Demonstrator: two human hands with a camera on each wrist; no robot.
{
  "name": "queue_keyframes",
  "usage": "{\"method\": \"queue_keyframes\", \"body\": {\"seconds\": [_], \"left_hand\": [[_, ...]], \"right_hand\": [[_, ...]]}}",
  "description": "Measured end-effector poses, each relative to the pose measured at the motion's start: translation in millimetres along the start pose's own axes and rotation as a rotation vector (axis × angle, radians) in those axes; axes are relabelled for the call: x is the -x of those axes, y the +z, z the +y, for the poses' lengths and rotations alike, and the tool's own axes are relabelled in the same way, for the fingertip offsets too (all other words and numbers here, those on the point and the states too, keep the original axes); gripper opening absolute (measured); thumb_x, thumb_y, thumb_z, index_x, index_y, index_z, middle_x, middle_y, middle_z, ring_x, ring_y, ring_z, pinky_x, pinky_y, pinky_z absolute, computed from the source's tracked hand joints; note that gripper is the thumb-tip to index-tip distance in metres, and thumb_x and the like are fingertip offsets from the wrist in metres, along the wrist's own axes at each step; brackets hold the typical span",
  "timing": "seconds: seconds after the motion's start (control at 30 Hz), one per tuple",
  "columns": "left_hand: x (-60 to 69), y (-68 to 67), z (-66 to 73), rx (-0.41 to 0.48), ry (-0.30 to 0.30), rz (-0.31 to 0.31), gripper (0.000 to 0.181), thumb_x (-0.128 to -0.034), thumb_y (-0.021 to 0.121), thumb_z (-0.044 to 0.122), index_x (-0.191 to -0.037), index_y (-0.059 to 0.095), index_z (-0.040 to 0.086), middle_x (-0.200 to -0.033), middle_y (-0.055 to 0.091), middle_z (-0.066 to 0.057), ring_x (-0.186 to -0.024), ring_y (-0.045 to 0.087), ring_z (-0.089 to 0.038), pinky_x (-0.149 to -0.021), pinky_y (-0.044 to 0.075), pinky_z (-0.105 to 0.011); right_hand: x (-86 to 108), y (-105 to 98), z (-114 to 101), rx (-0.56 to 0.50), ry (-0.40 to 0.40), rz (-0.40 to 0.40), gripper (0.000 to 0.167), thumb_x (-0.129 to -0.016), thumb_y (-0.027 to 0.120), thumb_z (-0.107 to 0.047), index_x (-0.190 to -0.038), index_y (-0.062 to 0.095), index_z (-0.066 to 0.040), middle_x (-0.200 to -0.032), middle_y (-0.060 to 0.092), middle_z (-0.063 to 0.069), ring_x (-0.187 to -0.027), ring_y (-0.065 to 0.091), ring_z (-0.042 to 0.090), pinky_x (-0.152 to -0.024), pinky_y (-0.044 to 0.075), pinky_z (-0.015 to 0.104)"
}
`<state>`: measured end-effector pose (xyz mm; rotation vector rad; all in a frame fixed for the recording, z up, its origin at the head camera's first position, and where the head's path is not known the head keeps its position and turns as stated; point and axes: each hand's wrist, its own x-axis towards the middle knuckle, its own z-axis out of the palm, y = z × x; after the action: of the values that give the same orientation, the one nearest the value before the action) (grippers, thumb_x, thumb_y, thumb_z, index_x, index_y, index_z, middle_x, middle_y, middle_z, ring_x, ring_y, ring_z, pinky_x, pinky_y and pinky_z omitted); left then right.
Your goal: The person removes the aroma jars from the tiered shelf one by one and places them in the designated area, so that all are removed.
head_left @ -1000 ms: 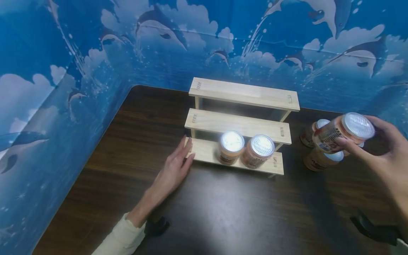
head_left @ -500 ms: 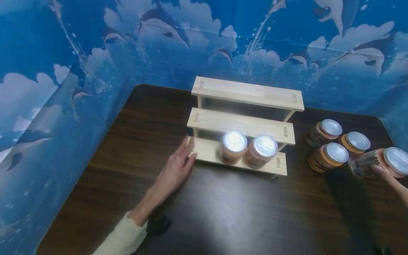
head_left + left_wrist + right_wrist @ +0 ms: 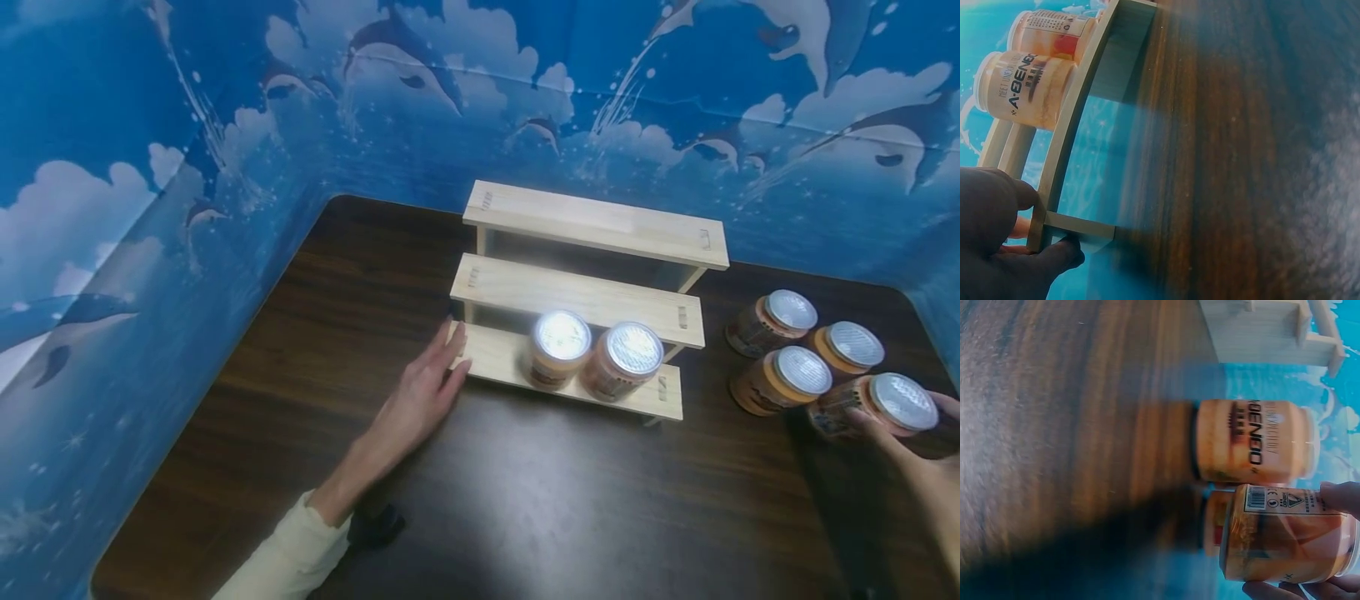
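My left hand [image 3: 420,392] pinches the left end of the lowest step of a pale wooden three-step shelf [image 3: 577,287]; in the left wrist view the thumb [image 3: 1063,256] lies by the step's leg. Two jars with silvery lids, a left jar [image 3: 558,350] and a right jar [image 3: 622,362], stand side by side on that lowest step. At the far right my right hand [image 3: 926,471] holds another labelled jar [image 3: 1288,534] between thumb and fingers. Its base looks slightly raised in the right wrist view, though I cannot tell whether it touches the table.
Beside the held jar stand a back jar [image 3: 772,321], an orange-rimmed jar [image 3: 847,346] and a front jar [image 3: 780,379], close together on the dark wooden table [image 3: 315,333]. A blue dolphin-print cloth [image 3: 420,150] hangs behind and at the left.
My right hand has carried the held jar from above the other jars out to the right and down, then slightly back left beside them. My left hand stays on the shelf's end.
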<state>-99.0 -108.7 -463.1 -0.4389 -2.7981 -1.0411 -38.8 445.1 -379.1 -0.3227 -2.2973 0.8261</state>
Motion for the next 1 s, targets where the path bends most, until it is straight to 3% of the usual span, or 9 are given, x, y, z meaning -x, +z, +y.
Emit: {"method": "queue_keyframes", "body": {"seconds": [0.1, 0.2, 0.27, 0.4, 0.47, 0.63, 0.73, 0.9, 1.0], "left_hand": [[-0.2, 1.7, -2.1, 0.009, 0.009, 0.004, 0.065, -0.1167, 0.056, 0.038, -0.174, 0.03, 0.02, -0.181, 0.021, -0.011, -0.16, 0.04, -0.031, -0.125, 0.043, -0.046], [-0.1, 2.7, -3.9, 0.019, 0.018, 0.009, 0.065, -0.1168, 0.056, 0.038, -0.174, 0.031, 0.019, -0.181, 0.021, -0.011, -0.159, 0.04, -0.031, -0.125, 0.043, -0.046], [0.1, 2.7, -4.1, 0.016, 0.014, 0.005, 0.065, -0.117, 0.055, 0.039, -0.174, 0.031, 0.019, -0.181, 0.021, -0.011, -0.159, 0.04, -0.031, -0.125, 0.043, -0.046], [-0.3, 0.1, -0.3, 0.006, -0.021, -0.017, 0.065, -0.1175, 0.053, 0.041, -0.174, 0.029, 0.021, -0.182, 0.019, -0.009, -0.161, 0.039, -0.03, -0.127, 0.041, -0.046], [-0.5, -2.0, 3.6, -0.005, -0.044, -0.03, 0.065, -0.1176, 0.053, 0.041, -0.174, 0.029, 0.021, -0.182, 0.018, -0.009, -0.161, 0.038, -0.03, -0.128, 0.04, -0.046], [-0.6, -3.0, 6.6, -0.002, -0.034, -0.016, 0.065, -0.117, 0.055, 0.038, -0.174, 0.031, 0.018, -0.182, 0.02, -0.011, -0.16, 0.039, -0.032, -0.127, 0.042, -0.047], [-0.2, -1.4, 4.0, 0.004, 0.0, 0.015, 0.064, -0.1169, 0.056, 0.035, -0.173, 0.033, 0.016, -0.181, 0.022, -0.014, -0.158, 0.042, -0.033, -0.125, 0.044, -0.047], [2.3, -6.9, 10.7, 0.011, 0.029, 0.035, 0.062, -0.1168, 0.057, 0.032, -0.172, 0.035, 0.011, -0.179, 0.026, -0.019, -0.156, 0.045, -0.038, -0.122, 0.048, -0.049], [1.7, -8.3, 12.9, 0.014, 0.014, 0.02, 0.062, -0.1167, 0.057, 0.032, -0.171, 0.036, 0.01, -0.179, 0.026, -0.02, -0.156, 0.045, -0.04, -0.121, 0.048, -0.052]], "right_hand": [[2.0, 3, 1, 0.047, 0.018, -0.046, 0.1, -0.094, 0.078, -0.066, -0.141, 0.06, 0.019, -0.136, 0.071, 0.011, -0.132, 0.053, -0.007, -0.125, 0.033, 0.021], [2.1, 5, -1, 0.115, 0.11, -0.123, 0.089, -0.102, 0.075, -0.051, -0.151, 0.049, 0.019, -0.152, 0.051, 0.044, -0.154, 0.048, 0.031, -0.138, 0.025, 0.044], [1.0, 6, -2, 0.141, 0.178, -0.164, 0.079, -0.103, 0.076, -0.034, -0.155, 0.046, 0.017, -0.155, 0.048, 0.044, -0.153, 0.045, 0.048, -0.138, 0.024, 0.049], [0.6, 11, -3, 0.16, 0.244, -0.199, 0.075, -0.1, 0.078, -0.022, -0.157, 0.045, 0.015, -0.157, 0.048, 0.043, -0.152, 0.046, 0.046, -0.137, 0.025, 0.047], [1.6, 14, -2, 0.162, 0.254, -0.196, 0.074, -0.099, 0.079, -0.02, -0.157, 0.047, 0.013, -0.155, 0.052, 0.041, -0.139, 0.056, 0.021, -0.13, 0.032, 0.032], [2.6, 16, -5, 0.173, 0.31, -0.217, 0.076, -0.102, 0.076, -0.02, -0.163, 0.039, 0.008, -0.161, 0.047, 0.036, -0.142, 0.056, 0.02, -0.13, 0.035, 0.031], [1.0, 16, -9, 0.195, 0.335, -0.248, 0.077, -0.105, 0.073, -0.018, -0.166, 0.033, 0.006, -0.167, 0.041, 0.036, -0.154, 0.042, 0.054, -0.135, 0.03, 0.057], [3.2, 12, -12, 0.17, 0.255, -0.253, 0.079, -0.106, 0.073, -0.016, -0.169, 0.029, 0.005, -0.17, 0.036, 0.037, -0.157, 0.037, 0.056, -0.136, 0.026, 0.061], [6.5, 5, -21, 0.103, 0.083, -0.166, 0.083, -0.109, 0.068, -0.044, -0.168, 0.034, 0.004, -0.169, 0.037, 0.037, -0.158, 0.036, 0.056, -0.139, 0.023, 0.055]]}}
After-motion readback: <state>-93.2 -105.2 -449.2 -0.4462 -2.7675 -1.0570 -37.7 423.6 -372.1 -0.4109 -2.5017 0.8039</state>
